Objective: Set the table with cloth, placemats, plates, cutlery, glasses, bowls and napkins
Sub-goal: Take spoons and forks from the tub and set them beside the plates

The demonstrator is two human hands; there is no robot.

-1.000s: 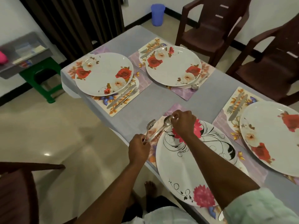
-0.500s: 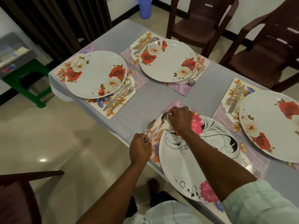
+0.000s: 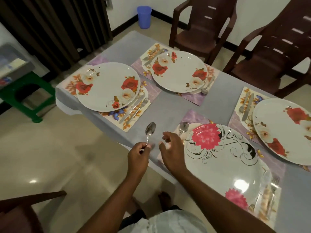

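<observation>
My left hand (image 3: 138, 154) grips the handle of a steel spoon (image 3: 150, 129), bowl up, over the table's near edge. A second spoon (image 3: 183, 127) lies on the near placemat (image 3: 193, 116), left of the pink-flower plate (image 3: 223, 165). My right hand (image 3: 170, 147) hovers just below that spoon with fingers loosely curled, holding nothing. Three red-rose plates sit on floral placemats: far left (image 3: 107, 86), far middle (image 3: 180, 74), right (image 3: 284, 130). A knife and fork (image 3: 134, 110) lie beside the far-left plate.
A grey cloth (image 3: 170, 105) covers the table. Two brown plastic chairs (image 3: 200, 27) (image 3: 276, 56) stand behind it, and a chair arm (image 3: 32, 199) shows at bottom left. A green stool (image 3: 27, 96) and a blue bin (image 3: 144, 16) stand on the floor.
My right hand let go of a spoon, which now lies beside the pink-flower plate, and drew back. My left hand moved left holding the other spoon.
</observation>
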